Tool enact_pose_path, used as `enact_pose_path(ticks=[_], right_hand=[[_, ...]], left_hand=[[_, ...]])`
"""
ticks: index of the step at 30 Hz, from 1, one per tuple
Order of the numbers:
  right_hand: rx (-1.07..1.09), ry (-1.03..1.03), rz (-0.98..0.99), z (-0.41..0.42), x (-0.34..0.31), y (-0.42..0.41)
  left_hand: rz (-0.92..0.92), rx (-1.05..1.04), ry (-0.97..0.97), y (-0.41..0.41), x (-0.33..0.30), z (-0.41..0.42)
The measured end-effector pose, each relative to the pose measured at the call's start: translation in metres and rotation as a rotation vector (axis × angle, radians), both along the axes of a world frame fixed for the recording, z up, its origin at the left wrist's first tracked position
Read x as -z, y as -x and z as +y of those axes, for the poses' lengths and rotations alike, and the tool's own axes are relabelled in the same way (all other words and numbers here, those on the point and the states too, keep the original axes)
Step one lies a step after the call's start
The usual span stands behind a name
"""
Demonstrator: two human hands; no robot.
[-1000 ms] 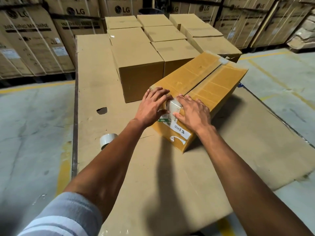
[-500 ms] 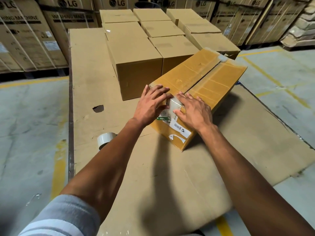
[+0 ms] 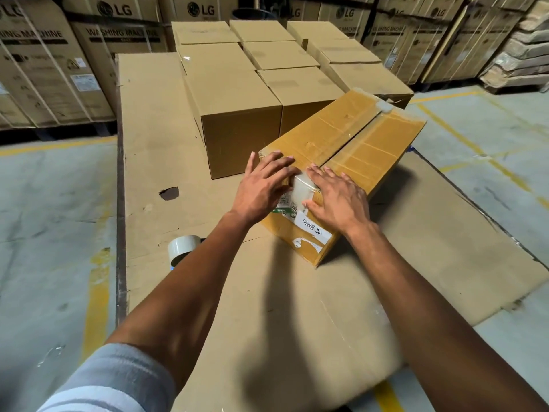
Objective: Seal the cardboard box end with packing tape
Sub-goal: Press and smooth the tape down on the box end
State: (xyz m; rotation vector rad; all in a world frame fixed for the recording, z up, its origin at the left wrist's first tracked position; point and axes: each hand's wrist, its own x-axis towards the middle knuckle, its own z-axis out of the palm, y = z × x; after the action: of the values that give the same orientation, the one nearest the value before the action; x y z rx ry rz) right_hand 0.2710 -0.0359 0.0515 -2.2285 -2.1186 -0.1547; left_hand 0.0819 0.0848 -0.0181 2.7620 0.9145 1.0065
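A yellow-brown cardboard box (image 3: 356, 144) lies at an angle on flat cardboard sheets, its near end towards me. Clear packing tape (image 3: 303, 188) runs along the top seam and folds over the near edge onto the labelled end. My left hand (image 3: 264, 185) lies flat on the near top corner, fingers spread, just left of the tape. My right hand (image 3: 335, 197) lies flat over the near edge, right of the tape, fingers touching it. A roll of packing tape (image 3: 184, 248) stands on the sheet to the left, partly behind my left forearm.
Several sealed brown boxes (image 3: 234, 114) stand in rows just behind the box. Large LG washing-machine cartons (image 3: 59, 63) line the back wall. The cardboard sheet (image 3: 166, 144) has a hole at the left. Concrete floor with yellow lines lies on both sides.
Both hands stay pressed on the box's near end; the right hand's fingers have slid slightly along the tape. The view has shifted a little.
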Motion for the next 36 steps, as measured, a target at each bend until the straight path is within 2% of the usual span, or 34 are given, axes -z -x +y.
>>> enact_pose_path(ticks=[4, 8, 12, 20, 25, 27, 36], right_hand=[[0.000, 0.009, 0.020, 0.001, -0.001, -0.002], [0.047, -0.026, 0.108, 0.002, -0.003, 0.001], [0.042, -0.057, 0.069, 0.001, -0.002, 0.004], [0.021, -0.015, 0.030, 0.000, -0.003, 0.002], [0.049, -0.055, 0.114, 0.001, -0.005, 0.005], [0.051, -0.068, 0.101, 0.000, -0.005, 0.006], [0.001, -0.032, -0.007, 0.000, 0.000, 0.002]], left_hand=[[0.032, 0.032, 0.009, 0.005, -0.002, 0.000], [-0.050, 0.005, 0.116, -0.001, -0.003, -0.004], [-0.126, -0.046, 0.108, -0.010, 0.005, -0.009], [0.030, -0.004, 0.020, 0.002, 0.006, -0.002], [-0.174, -0.037, 0.192, -0.011, 0.003, -0.013], [-0.214, -0.058, 0.194, -0.017, 0.005, -0.017], [-0.008, -0.013, 0.030, -0.003, 0.009, -0.007]])
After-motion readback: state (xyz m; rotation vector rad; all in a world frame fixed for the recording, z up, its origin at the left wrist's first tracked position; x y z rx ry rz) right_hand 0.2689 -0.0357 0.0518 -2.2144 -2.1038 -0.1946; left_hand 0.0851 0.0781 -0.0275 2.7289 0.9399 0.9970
